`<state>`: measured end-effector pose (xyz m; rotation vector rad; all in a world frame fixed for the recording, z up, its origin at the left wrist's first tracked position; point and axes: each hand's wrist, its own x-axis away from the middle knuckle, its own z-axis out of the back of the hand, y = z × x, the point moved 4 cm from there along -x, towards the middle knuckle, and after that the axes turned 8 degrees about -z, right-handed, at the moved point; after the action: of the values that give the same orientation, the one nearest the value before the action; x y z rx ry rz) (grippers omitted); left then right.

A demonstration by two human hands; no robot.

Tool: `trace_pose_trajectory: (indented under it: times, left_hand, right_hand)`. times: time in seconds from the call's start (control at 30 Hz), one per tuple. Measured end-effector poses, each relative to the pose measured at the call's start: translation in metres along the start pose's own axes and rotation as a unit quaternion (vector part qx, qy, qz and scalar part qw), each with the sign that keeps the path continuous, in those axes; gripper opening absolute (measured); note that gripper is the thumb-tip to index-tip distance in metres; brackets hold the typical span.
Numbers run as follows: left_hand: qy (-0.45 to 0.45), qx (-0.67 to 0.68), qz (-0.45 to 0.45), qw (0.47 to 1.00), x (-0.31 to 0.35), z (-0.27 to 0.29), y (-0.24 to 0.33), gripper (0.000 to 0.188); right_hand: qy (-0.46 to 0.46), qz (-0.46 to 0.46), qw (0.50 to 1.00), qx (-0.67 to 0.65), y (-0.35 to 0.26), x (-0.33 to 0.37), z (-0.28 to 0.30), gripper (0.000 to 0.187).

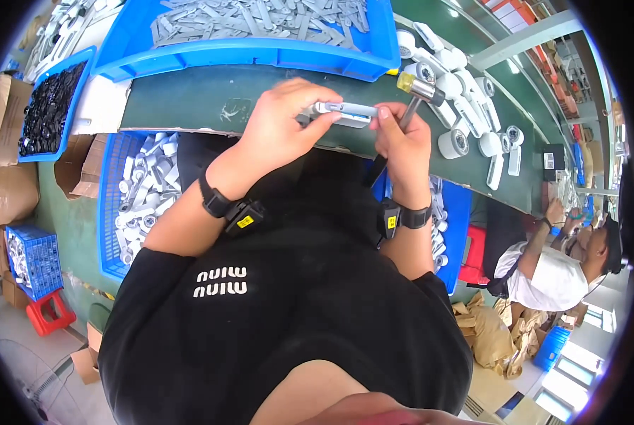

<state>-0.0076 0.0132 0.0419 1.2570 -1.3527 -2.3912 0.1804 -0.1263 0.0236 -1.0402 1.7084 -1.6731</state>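
My left hand (pixel 281 120) pinches a slim grey-and-white plastic part (pixel 349 112), long and narrow, above the near edge of the green workbench. At that part's right end, the thumb and fingertips of my right hand (pixel 405 145) touch it. The same right hand is closed round the handle of a small hammer (pixel 423 89), whose metal head has a yellow face and a dark face. The head rises above my fingers, and the dark grip comes out below them. Details of the part under my left fingers are hidden.
A blue tray (pixel 260 55) of flat grey strips stands beyond my hands. White round-headed parts (pixel 465 92) are heaped at right on the bench (pixel 189 99). A blue bin (pixel 51 106) holds black pieces; a blue crate (pixel 108 212) with white parts sits left. Another person (pixel 550 269) works at right.
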Motion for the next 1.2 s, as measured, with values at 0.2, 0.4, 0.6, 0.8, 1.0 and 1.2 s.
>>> trace_pose_trajectory:
  times: [0.2,0.4,0.6,0.8,1.0,1.2]
  left_hand:
    - [-0.038,-0.270,-0.088,0.958,-0.004,-0.003,-0.010,0.047]
    - [-0.054,-0.230,-0.081,0.968,-0.004,-0.009,-0.026,0.035]
    - [-0.060,-0.214,-0.068,0.973,-0.001,-0.009,-0.037,0.018]
    - [-0.067,-0.224,-0.105,0.967,-0.003,-0.009,-0.032,0.019]
    - [-0.104,-0.263,-0.094,0.954,-0.006,-0.012,-0.027,0.017]
    - [-0.133,-0.349,-0.069,0.925,-0.008,-0.033,-0.014,0.015]
  right_hand:
    - [0.073,0.006,0.990,0.119,0.003,-0.012,0.001,0.015]
    - [0.104,-0.001,0.974,0.200,0.004,-0.014,-0.006,0.015]
    - [0.088,-0.006,0.967,0.238,0.004,-0.018,-0.001,0.015]
    - [0.093,0.031,0.933,0.345,0.000,-0.024,-0.005,0.021]
    - [0.084,0.040,0.917,0.388,0.003,-0.022,-0.003,0.024]
    - [0.069,0.041,0.914,0.397,0.000,-0.020,-0.005,0.023]
